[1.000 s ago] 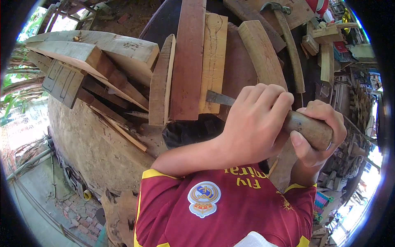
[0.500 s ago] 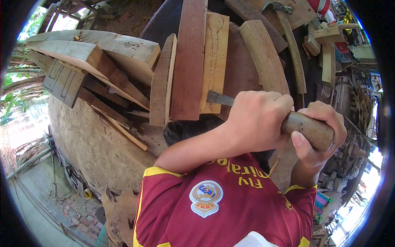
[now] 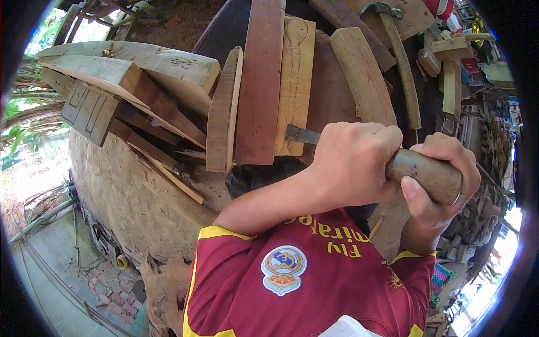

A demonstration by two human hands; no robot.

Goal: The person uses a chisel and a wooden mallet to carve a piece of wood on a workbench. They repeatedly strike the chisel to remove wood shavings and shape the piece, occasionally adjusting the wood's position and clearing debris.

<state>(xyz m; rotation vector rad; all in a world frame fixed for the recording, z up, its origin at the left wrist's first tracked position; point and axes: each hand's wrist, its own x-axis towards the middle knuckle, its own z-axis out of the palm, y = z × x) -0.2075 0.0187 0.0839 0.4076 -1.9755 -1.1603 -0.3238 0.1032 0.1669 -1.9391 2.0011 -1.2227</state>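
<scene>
A chisel with a flat metal blade [image 3: 300, 135] and a round wooden handle [image 3: 424, 175] lies slanted across the middle right, its edge against a yellow board [image 3: 293, 67] with a pencilled outline. My left hand [image 3: 351, 165] is closed round the chisel, hiding where blade meets handle. My right hand [image 3: 446, 163] grips the far end of the handle, thumb underneath and fingers over the top. A red-brown plank [image 3: 259, 84] lies beside the yellow board, with a narrow pale piece [image 3: 220, 118] at its left.
Curved timbers [image 3: 123, 53] and a marked block [image 3: 84, 115] are stacked at left. A curved piece [image 3: 362, 73], a hammer [image 3: 401, 62] and small blocks [image 3: 449, 48] lie at right. A black cloth [image 3: 241, 180] shows below the boards, and worn ground [image 3: 129, 196] at lower left.
The whole view, boards included, has shifted slightly rightward. My left hand's knuckles are curled a little lower than a second ago. Both hands keep hold of the chisel.
</scene>
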